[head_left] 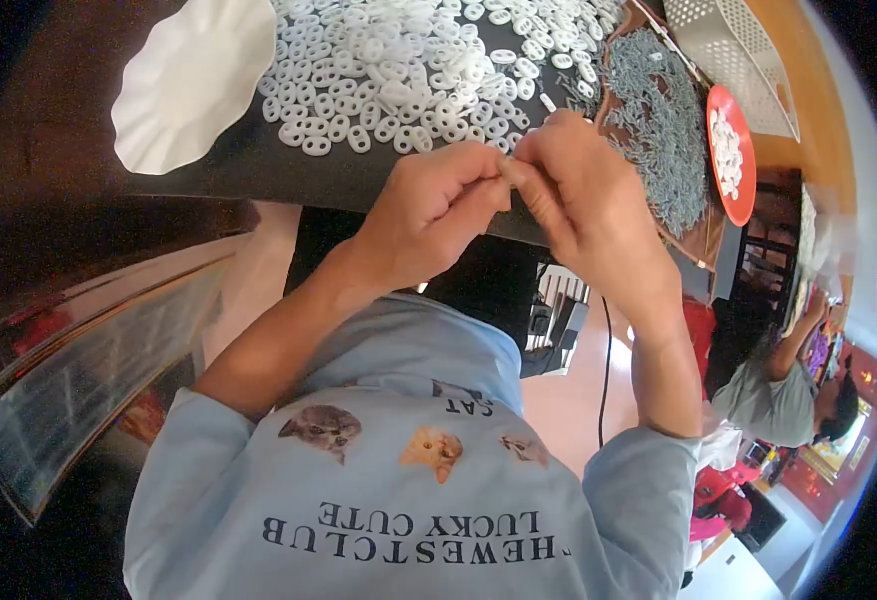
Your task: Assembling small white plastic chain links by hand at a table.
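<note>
My left hand (pixel 426 205) and my right hand (pixel 588 190) meet at the near edge of the dark table, thumbs and fingertips pressed together. Whatever is pinched between them is too small and too covered to make out. Just beyond the fingers spreads a big heap of white oval plastic pieces (pixel 388 75), each with two holes. To the right of it, near my right hand, lies a pile of small grey slender parts (pixel 658 130) on a brown tray (pixel 700 240). A short white stick-like piece (pixel 547 102) rests just past my right knuckles.
A white wavy-edged dish (pixel 193 85) sits at the table's left. On the right are a red plate (pixel 747 190) with small white pieces and a white perforated basket (pixel 733 50). A black cable (pixel 606 370) hangs below. Another person (pixel 778 400) is at far right.
</note>
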The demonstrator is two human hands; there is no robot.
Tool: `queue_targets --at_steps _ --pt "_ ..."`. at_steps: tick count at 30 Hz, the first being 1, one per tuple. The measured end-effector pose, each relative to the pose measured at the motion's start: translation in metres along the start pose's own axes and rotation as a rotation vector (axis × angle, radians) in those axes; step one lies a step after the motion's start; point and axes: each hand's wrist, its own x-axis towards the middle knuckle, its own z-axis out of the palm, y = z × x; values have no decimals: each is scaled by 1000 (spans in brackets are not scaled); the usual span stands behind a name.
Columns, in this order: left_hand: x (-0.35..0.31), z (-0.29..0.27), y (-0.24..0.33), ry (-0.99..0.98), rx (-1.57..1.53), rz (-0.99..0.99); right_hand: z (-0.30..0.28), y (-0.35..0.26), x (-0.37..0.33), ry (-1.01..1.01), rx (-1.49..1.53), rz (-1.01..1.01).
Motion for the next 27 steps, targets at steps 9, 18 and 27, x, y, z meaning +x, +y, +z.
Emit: queue_targets --at_steps 9,18,27 --pt "6 2 -2 33 -30 -23 -1 6 -4 -12 145 78" --pt "6 -6 5 -26 -237 -193 4 7 -3 -47 372 274" --pt "15 -13 15 3 -473 -347 8 6 -6 55 142 -26"
